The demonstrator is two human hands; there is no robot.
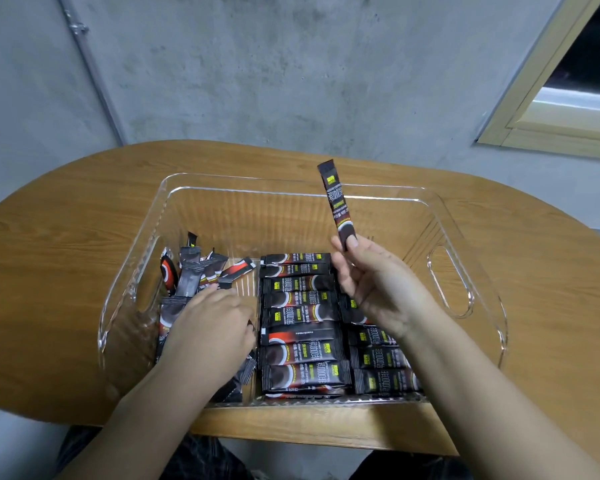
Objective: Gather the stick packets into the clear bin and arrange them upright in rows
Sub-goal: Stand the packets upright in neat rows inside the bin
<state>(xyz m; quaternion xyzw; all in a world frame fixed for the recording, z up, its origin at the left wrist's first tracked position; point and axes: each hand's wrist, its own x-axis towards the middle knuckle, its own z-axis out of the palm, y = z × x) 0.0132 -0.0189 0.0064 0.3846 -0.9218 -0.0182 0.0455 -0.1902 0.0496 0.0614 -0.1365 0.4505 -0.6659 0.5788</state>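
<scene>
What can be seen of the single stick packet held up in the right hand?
The stick packet is a long, narrow, glossy sachet, mostly black, with a small yellow label near its crimped top, light lettering down its length and a red-rimmed cup picture near the bottom. It stands almost upright, leaning slightly left, raised above the clear bin. Only the right hand touches it, pinching its lower end between thumb and fingers. It looks sealed and unbent.

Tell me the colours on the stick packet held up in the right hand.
Head view: the stick packet is dark brown-black with a yellow patch and white lettering.
</scene>
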